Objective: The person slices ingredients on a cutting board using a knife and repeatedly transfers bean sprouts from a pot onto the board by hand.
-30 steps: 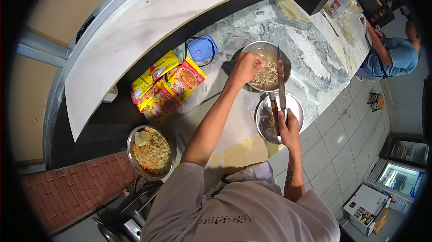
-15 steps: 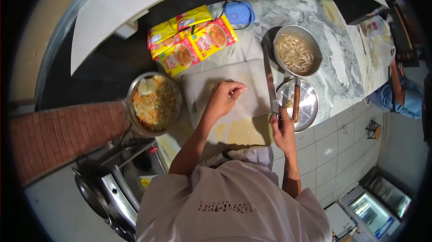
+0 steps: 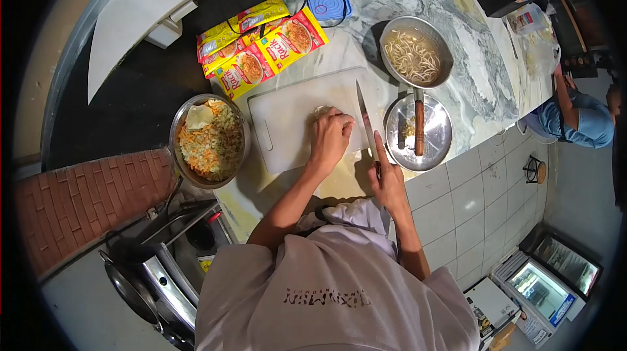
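Observation:
On the white cutting board (image 3: 284, 119), my left hand (image 3: 332, 139) is closed, its fingers curled down. A small pale piece shows at its fingertips, mostly hidden, and I cannot make out its kind. My right hand (image 3: 390, 186) grips the handle of a long kitchen knife (image 3: 365, 112). The index finger lies along the blade's spine. The blade points away from me over the board's right part, just right of my left hand and apart from it.
Left stands a metal bowl (image 3: 175, 148) of shredded vegetables. Yellow seasoning packets (image 3: 251, 67) and a blue lid-like item (image 3: 338, 5) lie behind. At right are a saucepan (image 3: 447, 57) of pale strips in liquid and a metal plate (image 3: 439, 145). A person in blue (image 3: 578, 119) is far right.
My right hand has brought the knife left, from beside the board to over its right part. My left fingers have come down and curled on the board. The whole view has shifted slightly.

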### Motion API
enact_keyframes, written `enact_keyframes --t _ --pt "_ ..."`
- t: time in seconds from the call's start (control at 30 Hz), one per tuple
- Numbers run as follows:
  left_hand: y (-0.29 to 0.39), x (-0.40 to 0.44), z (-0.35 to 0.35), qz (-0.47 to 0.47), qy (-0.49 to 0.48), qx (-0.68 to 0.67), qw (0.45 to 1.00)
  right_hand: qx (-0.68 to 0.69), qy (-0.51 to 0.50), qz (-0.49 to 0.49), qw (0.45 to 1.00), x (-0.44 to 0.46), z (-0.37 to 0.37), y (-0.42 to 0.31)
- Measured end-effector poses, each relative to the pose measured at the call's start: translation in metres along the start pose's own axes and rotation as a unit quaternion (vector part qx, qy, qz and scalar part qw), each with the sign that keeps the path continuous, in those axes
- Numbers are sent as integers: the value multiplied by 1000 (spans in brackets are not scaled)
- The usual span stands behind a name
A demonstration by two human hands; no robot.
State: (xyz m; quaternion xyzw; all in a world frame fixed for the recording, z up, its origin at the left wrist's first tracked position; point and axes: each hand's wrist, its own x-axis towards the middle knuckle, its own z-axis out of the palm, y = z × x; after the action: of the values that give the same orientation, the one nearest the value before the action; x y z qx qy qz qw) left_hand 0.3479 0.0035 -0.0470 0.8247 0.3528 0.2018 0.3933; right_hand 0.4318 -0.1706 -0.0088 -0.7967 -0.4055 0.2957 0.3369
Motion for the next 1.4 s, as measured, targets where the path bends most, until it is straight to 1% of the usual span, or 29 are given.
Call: enact_keyframes --t 0.1,0.27,0.33,0.4,0.6,0.8,0.9,1.1,1.17,1.3,1.37,1.4 --pt "-7 -4 4 -3 13 -7 1000 -30 -18 12 999 2 3 -3" --pt "-8 -7 4 9 30 -14 999 -30 -34 1 999 6 10 5" --pt "-6 -7 1 12 30 -13 999 -28 -34 -1 999 8 12 6" --pt "-6 -7 0 13 29 -13 999 -28 -37 -32 998 11 12 5" --pt "-5 -5 0 -7 29 -26 999 -25 -49 -34 998 15 13 7" --pt "-7 -3 0 9 20 -11 1000 -19 -44 -46 998 17 14 8" --pt "-5 -2 -1 -2 18 -17 1000 -18 -49 -48 997 18 13 7" --pt "-9 -1 2 8 26 -34 999 -7 -54 -38 998 18 17 12" --pt "-12 -2 2 15 8 -19 1000 -15 -57 -39 997 18 16 11" --pt "-10 -4 -1 1 1 -35 999 -14 -60 -43 997 20 15 10" --pt "-10 -5 -1 -36 -5 -40 999 -16 -54 -41 998 19 16 12" --pt "-9 -4 -1 -36 -6 -41 998 -18 -46 -40 998 19 16 11"
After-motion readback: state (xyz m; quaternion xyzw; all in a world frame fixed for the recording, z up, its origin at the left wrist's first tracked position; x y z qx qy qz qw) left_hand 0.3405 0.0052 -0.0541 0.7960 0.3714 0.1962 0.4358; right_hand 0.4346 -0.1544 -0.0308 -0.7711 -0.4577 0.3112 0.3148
